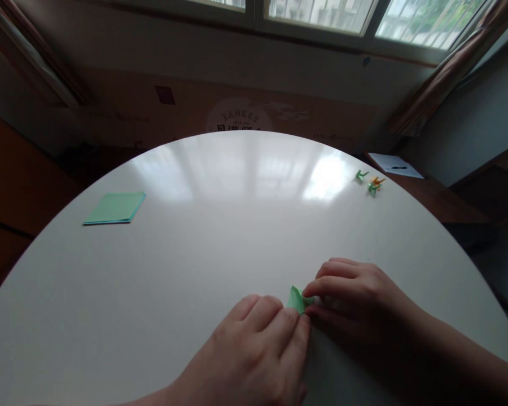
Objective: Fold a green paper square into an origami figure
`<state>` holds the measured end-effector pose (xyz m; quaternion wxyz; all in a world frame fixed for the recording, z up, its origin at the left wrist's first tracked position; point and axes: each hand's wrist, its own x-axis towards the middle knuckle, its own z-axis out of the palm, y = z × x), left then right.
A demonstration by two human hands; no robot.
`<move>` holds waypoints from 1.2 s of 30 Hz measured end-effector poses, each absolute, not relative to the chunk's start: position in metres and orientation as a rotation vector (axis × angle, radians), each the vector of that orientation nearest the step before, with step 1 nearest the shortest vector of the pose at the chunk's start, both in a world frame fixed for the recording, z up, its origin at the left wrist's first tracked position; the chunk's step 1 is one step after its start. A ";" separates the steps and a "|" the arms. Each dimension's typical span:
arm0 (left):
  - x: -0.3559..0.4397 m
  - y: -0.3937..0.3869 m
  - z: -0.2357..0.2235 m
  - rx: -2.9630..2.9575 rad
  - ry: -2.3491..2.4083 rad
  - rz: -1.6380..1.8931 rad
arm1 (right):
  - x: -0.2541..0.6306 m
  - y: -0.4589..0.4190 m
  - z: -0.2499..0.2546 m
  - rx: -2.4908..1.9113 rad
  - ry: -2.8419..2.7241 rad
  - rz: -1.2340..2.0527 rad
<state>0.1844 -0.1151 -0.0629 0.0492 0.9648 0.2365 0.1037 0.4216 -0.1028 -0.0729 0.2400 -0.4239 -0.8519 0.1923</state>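
A small piece of folded green origami paper [295, 299] is between my two hands, low on the white table. My left hand [258, 344] is closed with its fingertips on the paper's near left edge, hiding that part. My right hand [355, 290] pinches the paper's right side between thumb and index finger. One pointed flap of the paper stands up in the middle, its right end partly covered by the right fingers.
A stack of square green paper [115, 207] lies at the table's left. Several small folded paper cranes, green [360, 176] and orange [376, 182], stand near the far right edge of the round white table [220, 237]. Beyond it, a paper sheet with a pen [399, 167] rests on a brown surface.
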 end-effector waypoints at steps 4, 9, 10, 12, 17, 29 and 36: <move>0.184 -0.114 -0.064 2.921 0.595 0.338 | 0.424 -0.102 -0.072 -1.128 -2.359 0.563; 0.183 -0.113 -0.066 2.926 0.563 0.407 | 0.425 -0.099 -0.074 -1.038 -2.374 0.509; 0.183 -0.113 -0.067 2.931 0.571 0.430 | 0.425 -0.099 -0.075 -1.015 -2.380 0.495; 0.182 -0.114 -0.069 2.935 0.601 0.441 | 0.425 -0.098 -0.077 -0.985 -2.386 0.461; 0.182 -0.115 -0.071 2.937 0.588 0.375 | 0.425 -0.099 -0.077 -0.923 -2.419 0.357; 0.182 -0.099 -0.052 2.885 0.773 0.331 | 0.430 -0.102 -0.075 -0.833 -2.563 0.216; 0.179 -0.086 -0.059 2.855 0.718 0.410 | 0.433 -0.101 -0.072 -0.807 -2.645 0.080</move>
